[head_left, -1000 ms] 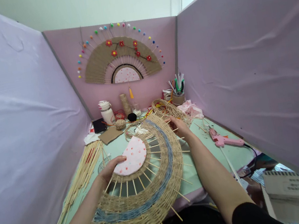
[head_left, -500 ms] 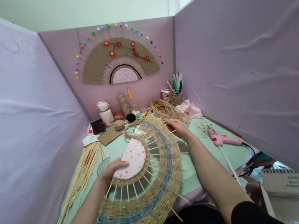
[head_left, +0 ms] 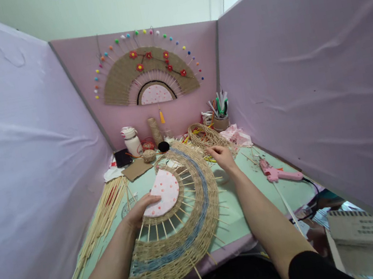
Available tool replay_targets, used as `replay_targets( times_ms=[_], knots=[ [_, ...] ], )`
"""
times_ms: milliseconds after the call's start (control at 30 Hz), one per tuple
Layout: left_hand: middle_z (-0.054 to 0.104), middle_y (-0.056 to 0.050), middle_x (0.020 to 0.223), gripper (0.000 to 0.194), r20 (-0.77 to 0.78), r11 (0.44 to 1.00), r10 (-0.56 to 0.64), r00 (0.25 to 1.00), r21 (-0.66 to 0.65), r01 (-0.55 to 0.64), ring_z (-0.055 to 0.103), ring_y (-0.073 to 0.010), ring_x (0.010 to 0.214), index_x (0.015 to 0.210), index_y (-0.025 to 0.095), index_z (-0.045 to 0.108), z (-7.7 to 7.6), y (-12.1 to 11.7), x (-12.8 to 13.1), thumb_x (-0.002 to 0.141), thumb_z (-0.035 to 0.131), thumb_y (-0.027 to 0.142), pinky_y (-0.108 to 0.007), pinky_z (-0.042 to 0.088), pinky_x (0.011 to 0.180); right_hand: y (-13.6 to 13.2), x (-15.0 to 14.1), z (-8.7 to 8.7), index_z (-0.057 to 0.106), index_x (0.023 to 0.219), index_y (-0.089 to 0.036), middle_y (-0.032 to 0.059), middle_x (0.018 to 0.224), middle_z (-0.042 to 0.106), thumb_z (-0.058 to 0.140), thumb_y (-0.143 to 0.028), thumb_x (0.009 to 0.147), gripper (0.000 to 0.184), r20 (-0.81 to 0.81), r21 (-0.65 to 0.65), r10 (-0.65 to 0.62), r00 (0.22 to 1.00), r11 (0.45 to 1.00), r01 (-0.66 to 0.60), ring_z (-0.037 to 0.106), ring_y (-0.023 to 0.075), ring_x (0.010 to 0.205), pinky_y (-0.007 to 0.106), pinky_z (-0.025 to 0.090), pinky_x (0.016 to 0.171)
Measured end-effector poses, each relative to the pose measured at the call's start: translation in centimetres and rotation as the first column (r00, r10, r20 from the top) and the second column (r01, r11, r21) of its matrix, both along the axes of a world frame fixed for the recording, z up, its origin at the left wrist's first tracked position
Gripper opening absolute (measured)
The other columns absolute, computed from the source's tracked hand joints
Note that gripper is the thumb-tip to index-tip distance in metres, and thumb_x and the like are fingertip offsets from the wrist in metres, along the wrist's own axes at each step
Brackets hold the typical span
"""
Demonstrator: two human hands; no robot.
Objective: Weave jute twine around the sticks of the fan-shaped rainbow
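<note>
A woven twine fan (head_left: 185, 238) with a blue band and thin wooden sticks poking past its rim is held tilted over the table edge. My left hand (head_left: 142, 210) grips it at the pink, red-dotted half-round centre (head_left: 165, 192), thumb on top and the other fingers hidden beneath. Off the fan's upper right edge is my right hand (head_left: 222, 156), its fingers pinched together; whatever they hold is too small to make out. Just behind that hand lies a loose heap of twine (head_left: 205, 135).
Thin wooden sticks (head_left: 101, 226) lie along the left side. A pink glue gun (head_left: 281, 173) with its cord rests at right. At the back stand a white bottle (head_left: 132, 142), a twine spool (head_left: 155, 131) and a tool pot (head_left: 221, 122). A finished fan (head_left: 125, 80) hangs on the partition.
The fan has turned and shifted left, away from my right hand. My right hand, earlier at the fan's rim, is now apart from it with fingers pinched. My left hand keeps its hold.
</note>
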State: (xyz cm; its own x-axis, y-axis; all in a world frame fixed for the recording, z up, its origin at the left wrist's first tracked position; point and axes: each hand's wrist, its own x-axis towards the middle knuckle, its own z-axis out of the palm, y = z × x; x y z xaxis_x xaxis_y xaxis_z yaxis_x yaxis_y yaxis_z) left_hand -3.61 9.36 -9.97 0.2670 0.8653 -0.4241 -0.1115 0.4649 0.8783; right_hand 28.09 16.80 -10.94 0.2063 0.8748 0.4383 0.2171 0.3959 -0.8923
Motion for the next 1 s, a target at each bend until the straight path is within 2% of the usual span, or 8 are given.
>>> replay_targets(
  times_ms=[133, 267, 433, 500, 700, 833, 1000],
  knots=[
    [0.069, -0.008, 0.062, 0.021, 0.006, 0.999, 0.032, 0.999, -0.014, -0.032, 0.060, -0.0157, 0.046, 0.082, 0.009, 0.066, 0.5, -0.3, 0.4, 0.062, 0.067, 0.016, -0.023, 0.047, 0.043, -0.1, 0.0, 0.0, 0.064, 0.067, -0.014, -0.0005, 0.059, 0.049, 0.060, -0.050, 0.072, 0.037, 0.026, 0.034, -0.034, 0.999, 0.999, 0.033, 0.040, 0.0112, 0.057, 0.024, 0.030, 0.053],
    [0.066, -0.007, 0.054, 0.021, 0.014, 0.997, 0.077, 0.997, -0.023, -0.076, 0.060, -0.0170, 0.045, 0.082, 0.009, 0.067, 1.4, -0.9, 0.8, 0.062, 0.065, 0.015, -0.024, 0.047, 0.044, -0.1, 0.0, 0.0, 0.066, 0.070, -0.013, -0.0011, 0.056, 0.046, 0.057, -0.050, 0.075, 0.038, 0.007, 0.044, -0.011, 1.000, 0.999, 0.011, 0.036, 0.0102, 0.054, 0.024, 0.029, 0.051],
    [0.063, -0.005, 0.048, 0.006, 0.035, 0.992, 0.128, 0.991, -0.013, -0.127, 0.058, -0.0155, 0.042, 0.068, 0.012, 0.064, 1.7, -1.1, 0.8, 0.065, 0.064, 0.016, -0.022, 0.046, 0.042, 0.0, -0.1, 0.0, 0.068, 0.074, -0.014, -0.0010, 0.055, 0.046, 0.058, -0.056, 0.073, 0.043, -0.165, 0.009, 0.059, 0.985, 0.998, -0.058, 0.039, 0.0105, 0.053, 0.024, 0.028, 0.048],
    [0.064, -0.006, 0.051, 0.006, 0.049, 0.987, 0.159, 0.986, -0.014, -0.158, 0.058, -0.0151, 0.042, 0.067, 0.011, 0.064, 1.4, -0.8, 0.6, 0.067, 0.063, 0.016, -0.022, 0.046, 0.042, -0.1, -0.2, 0.0, 0.069, 0.073, -0.014, -0.0003, 0.056, 0.048, 0.059, -0.058, 0.071, 0.045, -0.232, -0.020, 0.100, 0.968, 0.994, -0.107, 0.039, 0.0101, 0.052, 0.024, 0.028, 0.048],
    [0.066, -0.008, 0.054, 0.015, 0.116, 0.975, 0.223, 0.968, -0.031, -0.221, 0.061, -0.0167, 0.044, 0.082, 0.008, 0.067, 0.8, -0.1, 0.1, 0.073, 0.056, 0.012, -0.023, 0.048, 0.043, -0.1, -0.5, -0.2, 0.071, 0.075, -0.013, 0.0010, 0.059, 0.050, 0.054, -0.063, 0.073, 0.052, -0.267, -0.038, 0.258, 0.928, 0.960, -0.278, 0.036, 0.0088, 0.052, 0.024, 0.025, 0.048],
    [0.067, -0.009, 0.056, 0.024, 0.118, 0.976, 0.218, 0.969, -0.039, -0.215, 0.061, -0.0169, 0.045, 0.094, 0.005, 0.066, 0.9, -0.1, 0.2, 0.075, 0.053, 0.012, -0.023, 0.049, 0.044, 0.0, -0.7, -0.3, 0.071, 0.079, -0.012, 0.0017, 0.061, 0.050, 0.052, -0.067, 0.072, 0.058, -0.281, -0.054, 0.279, 0.918, 0.951, -0.305, 0.035, 0.0086, 0.052, 0.023, 0.024, 0.047],
    [0.068, -0.008, 0.057, 0.026, 0.103, 0.985, 0.169, 0.980, 0.003, -0.170, 0.061, -0.0168, 0.045, 0.095, 0.006, 0.067, 0.8, -0.4, 0.4, 0.072, 0.058, 0.015, -0.023, 0.048, 0.043, 0.1, -0.8, -0.5, 0.070, 0.080, -0.012, 0.0014, 0.061, 0.050, 0.057, -0.065, 0.069, 0.056, -0.286, -0.064, 0.280, 0.916, 0.948, -0.310, 0.037, 0.0081, 0.052, 0.023, 0.025, 0.047]
  ],
)
